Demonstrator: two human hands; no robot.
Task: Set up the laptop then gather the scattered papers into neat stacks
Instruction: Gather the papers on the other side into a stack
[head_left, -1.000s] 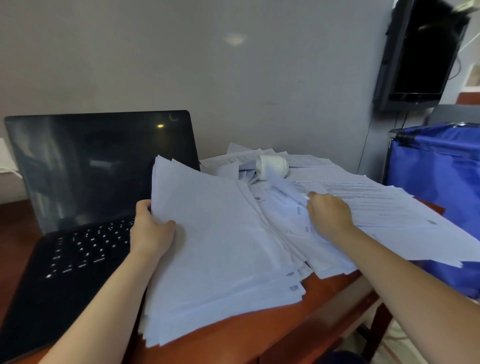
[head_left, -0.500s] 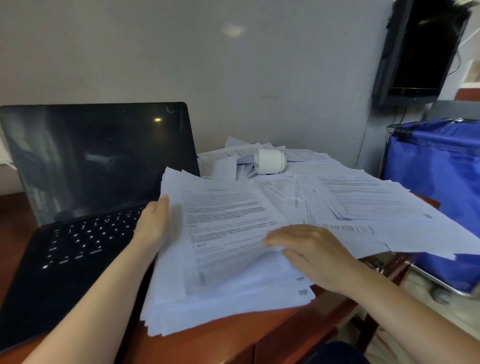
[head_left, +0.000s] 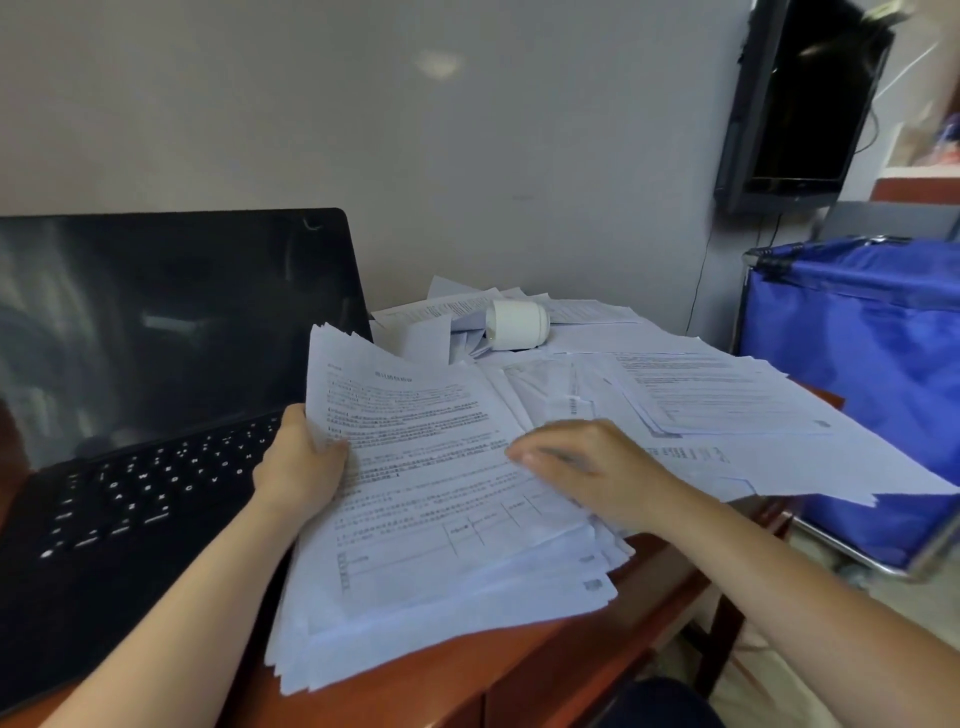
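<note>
laptop: open, screen dark, left end of worktop.
left hand: thumb and fingers clamped on the stack's left edge.
stack: front middle, edges fanned, not squared.
right hand: flat, fingers extended, pressing the stack's right side; grips nothing.
loose papers: right end, overhanging the right edge; white jar lies on them at the back.
risk: pulling sheets in could drag the overhang off or roll the jar.

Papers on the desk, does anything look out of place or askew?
A white jar lies on its side atop the loose sheets near the wall, and those sheets overhang the right edge of the desk.
</note>
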